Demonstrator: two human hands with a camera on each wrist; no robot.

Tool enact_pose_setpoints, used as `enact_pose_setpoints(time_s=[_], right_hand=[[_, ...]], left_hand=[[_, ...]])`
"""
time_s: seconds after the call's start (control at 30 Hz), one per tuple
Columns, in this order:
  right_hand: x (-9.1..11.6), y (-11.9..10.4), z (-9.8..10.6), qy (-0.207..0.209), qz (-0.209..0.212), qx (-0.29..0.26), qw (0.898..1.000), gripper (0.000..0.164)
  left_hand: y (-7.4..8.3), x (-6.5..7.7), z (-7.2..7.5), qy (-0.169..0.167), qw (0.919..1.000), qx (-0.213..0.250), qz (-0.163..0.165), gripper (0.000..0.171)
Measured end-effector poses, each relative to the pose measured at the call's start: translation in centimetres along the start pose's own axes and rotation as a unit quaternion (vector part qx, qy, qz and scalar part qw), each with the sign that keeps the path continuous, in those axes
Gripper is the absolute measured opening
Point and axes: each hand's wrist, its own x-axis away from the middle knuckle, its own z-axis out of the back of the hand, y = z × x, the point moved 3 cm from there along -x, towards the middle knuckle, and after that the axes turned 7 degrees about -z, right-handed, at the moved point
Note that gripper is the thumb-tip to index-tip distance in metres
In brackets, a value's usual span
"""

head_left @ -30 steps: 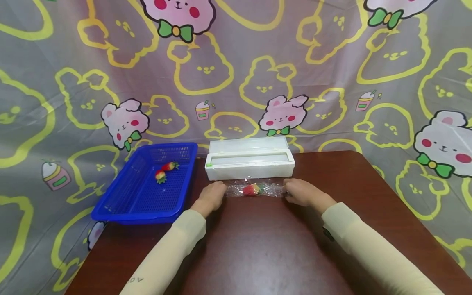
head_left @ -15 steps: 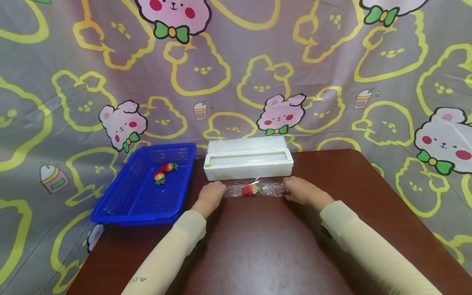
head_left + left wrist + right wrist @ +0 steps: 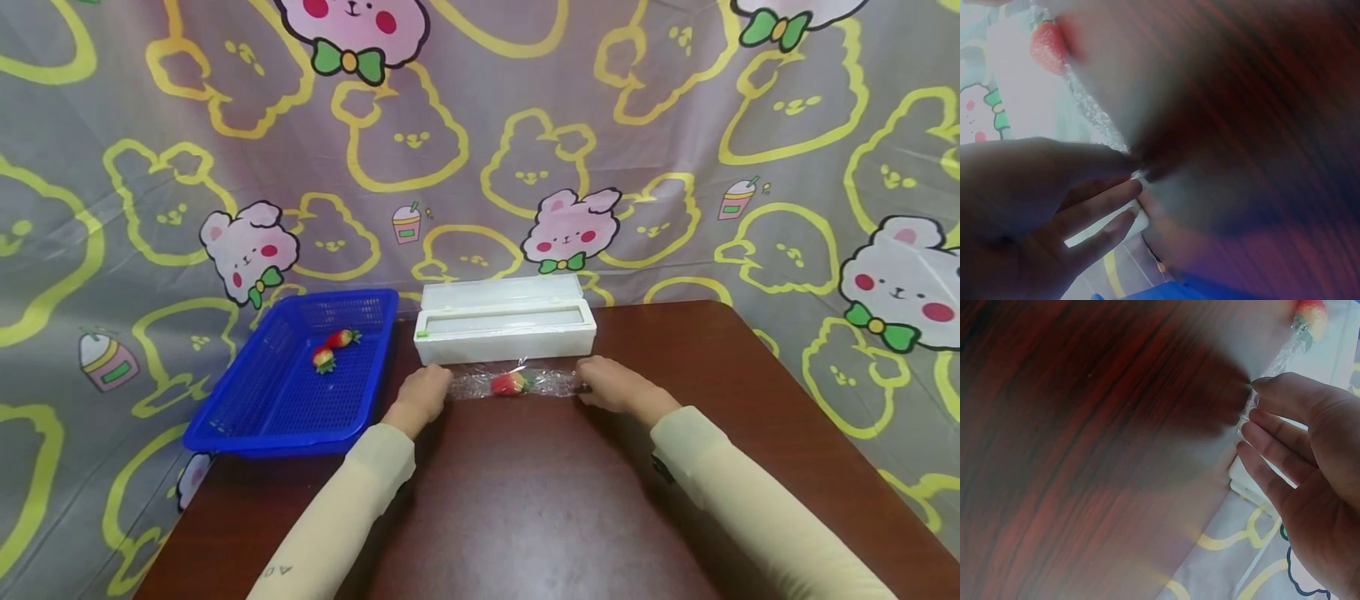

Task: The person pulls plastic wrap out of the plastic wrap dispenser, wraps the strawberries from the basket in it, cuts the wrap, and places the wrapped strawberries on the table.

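Observation:
A red strawberry (image 3: 510,383) with a green leafy top lies wrapped in clear plastic film (image 3: 553,382) on the table, in front of the white box. My left hand (image 3: 422,395) pinches the film's left end between thumb and fingers, and the left wrist view shows the film (image 3: 1092,112) running from those fingertips to the strawberry (image 3: 1049,47). At the opposite end my right hand (image 3: 615,385) pinches the film (image 3: 1279,362) the same way, its other fingers loosely bent. The strawberry (image 3: 1311,317) sits about midway between both hands.
Behind the film stands a long white box (image 3: 506,340) with its lid raised. To the left, a blue plastic basket (image 3: 292,437) holds two more strawberries (image 3: 333,347). A patterned cloth (image 3: 480,200) hangs behind the brown table (image 3: 510,492).
My left hand has shifted slightly left with its end of the film. The right hand keeps its grip almost in place, and the strawberry has barely moved.

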Motion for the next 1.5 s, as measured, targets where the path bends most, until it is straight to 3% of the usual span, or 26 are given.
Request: enact_pose_setpoints(time_s=[0.27,0.63,0.93,1.23,1.5], right_hand=[[-0.1,-0.4,-0.1,0.002,0.002,0.001,1.000,0.014],[-0.1,0.1,-0.1,-0.005,-0.003,-0.005,1.000,0.008],[-0.1,0.2,-0.2,0.012,0.016,-0.007,1.000,0.013],[0.2,0.3,0.1,0.014,0.008,-0.024,1.000,0.013],[0.7,0.3,0.3,0.008,0.002,-0.025,1.000,0.016]], left_hand=[[0.0,0.0,-0.4,0.008,0.9999,-0.008,0.000,0.019],[-0.6,0.6,0.1,0.007,0.9982,0.059,0.001,0.021],[-0.5,0.7,-0.1,-0.007,0.9980,0.063,-0.003,0.021],[-0.7,0.8,0.4,0.019,0.9988,0.046,0.000,0.019],[-0.9,1.6,0.5,0.049,0.9960,0.069,-0.030,0.021]])
